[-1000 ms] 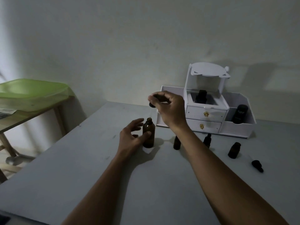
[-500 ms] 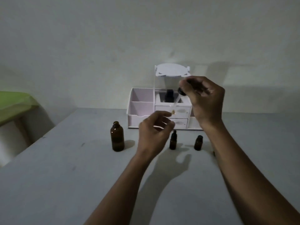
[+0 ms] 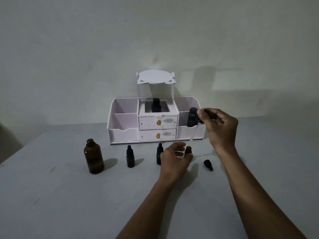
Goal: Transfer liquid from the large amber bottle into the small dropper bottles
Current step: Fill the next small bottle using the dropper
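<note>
The large amber bottle (image 3: 93,158) stands uncapped at the left of the grey table (image 3: 51,195). Two capped small dropper bottles stand to its right, one (image 3: 130,156) alone, the other (image 3: 159,153) partly behind my left hand (image 3: 175,159). My left hand grips an uncapped small bottle (image 3: 188,149), with only the bottle's neck showing. My right hand (image 3: 219,125) hovers above it, pinching a dropper by its black bulb (image 3: 202,116), and the clear pipette (image 3: 194,131) slants down toward the open neck.
A loose black dropper cap (image 3: 208,164) lies on the table right of my left hand. A white drawer organiser (image 3: 124,133) stands against the wall, with a dark bottle in its middle tray and a black labelled tube (image 3: 192,118) in its right compartment.
My view has swung right. My left hand let go of the large bottle and closed on a small bottle. My right hand carried the dropper rightward over it.
</note>
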Tool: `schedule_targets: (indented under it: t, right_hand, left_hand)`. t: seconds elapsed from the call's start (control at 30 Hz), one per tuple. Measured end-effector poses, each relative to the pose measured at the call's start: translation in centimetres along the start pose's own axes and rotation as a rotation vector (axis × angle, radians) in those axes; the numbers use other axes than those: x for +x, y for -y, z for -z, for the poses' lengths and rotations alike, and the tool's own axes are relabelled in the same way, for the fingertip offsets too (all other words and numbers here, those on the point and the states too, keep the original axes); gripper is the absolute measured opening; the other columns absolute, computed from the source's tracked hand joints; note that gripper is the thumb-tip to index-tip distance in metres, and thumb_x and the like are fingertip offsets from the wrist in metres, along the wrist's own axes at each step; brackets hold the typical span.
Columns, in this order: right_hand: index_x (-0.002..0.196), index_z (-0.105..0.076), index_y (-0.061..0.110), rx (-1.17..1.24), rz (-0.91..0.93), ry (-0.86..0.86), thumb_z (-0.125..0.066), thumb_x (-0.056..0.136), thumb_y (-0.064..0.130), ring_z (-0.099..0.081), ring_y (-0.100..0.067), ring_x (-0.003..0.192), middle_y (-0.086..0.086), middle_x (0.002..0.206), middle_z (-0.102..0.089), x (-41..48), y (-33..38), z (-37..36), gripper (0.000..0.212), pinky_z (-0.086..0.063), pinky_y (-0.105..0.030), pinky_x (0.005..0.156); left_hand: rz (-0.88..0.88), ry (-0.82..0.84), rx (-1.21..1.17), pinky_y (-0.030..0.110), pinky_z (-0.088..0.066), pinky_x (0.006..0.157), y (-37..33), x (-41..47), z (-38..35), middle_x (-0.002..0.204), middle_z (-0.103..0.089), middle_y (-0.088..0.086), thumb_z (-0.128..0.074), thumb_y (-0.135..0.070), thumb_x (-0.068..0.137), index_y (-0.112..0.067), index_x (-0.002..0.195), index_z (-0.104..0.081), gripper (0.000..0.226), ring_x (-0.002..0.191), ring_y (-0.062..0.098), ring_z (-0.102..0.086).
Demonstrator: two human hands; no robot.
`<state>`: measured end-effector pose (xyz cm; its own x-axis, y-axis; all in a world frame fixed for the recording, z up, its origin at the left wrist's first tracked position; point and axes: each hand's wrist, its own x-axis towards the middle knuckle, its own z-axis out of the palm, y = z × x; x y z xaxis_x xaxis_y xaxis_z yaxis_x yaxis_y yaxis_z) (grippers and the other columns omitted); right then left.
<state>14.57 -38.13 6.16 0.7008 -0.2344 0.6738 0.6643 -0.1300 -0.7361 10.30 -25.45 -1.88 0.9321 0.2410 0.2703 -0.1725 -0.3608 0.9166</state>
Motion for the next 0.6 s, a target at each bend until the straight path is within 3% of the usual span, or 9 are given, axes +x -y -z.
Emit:
schedule_targets:
  t: [0.27,0.47,0.6]
  right_hand:
    - [0.091,-0.078,0.008,-0.045,-0.028,0.017,-0.08,0.081,0.024,-0.072,-0.013,0.075,-0.002,0.079,-0.076,-0.2,-1.0,-0.1,0.018,-0.057,-0.024,0.073]
    - [0.091,-0.078,0.009,-0.052,-0.067,0.028,-0.08,0.081,0.024,-0.073,-0.016,0.078,-0.002,0.081,-0.076,-0.5,-1.5,-0.2,0.018,-0.06,-0.032,0.078]
    - [0.091,-0.078,0.011,-0.054,-0.062,0.019,-0.08,0.081,0.023,-0.072,-0.011,0.076,0.001,0.079,-0.075,-0.7,-1.4,-0.3,0.016,-0.059,-0.026,0.076]
  left_hand:
    - [0.015,0.02,-0.002,0.018,-0.053,0.081,1.4,1.0,-1.0,0.103,-0.072,-0.004,-0.082,-0.023,0.078,-0.018,0.124,-0.067,0.049,0.09,0.007,-0.068]
    - [0.014,0.038,-0.013,0.003,-0.047,0.06,1.6,0.9,-1.0,0.099,-0.075,0.0,-0.076,-0.013,0.084,-0.013,0.123,-0.068,0.04,0.078,0.001,-0.069]
    - [0.002,0.042,-0.001,0.0,-0.046,0.062,1.6,0.7,-0.9,0.096,-0.074,-0.005,-0.073,-0.011,0.087,-0.015,0.119,-0.071,0.033,0.08,0.002,-0.069]
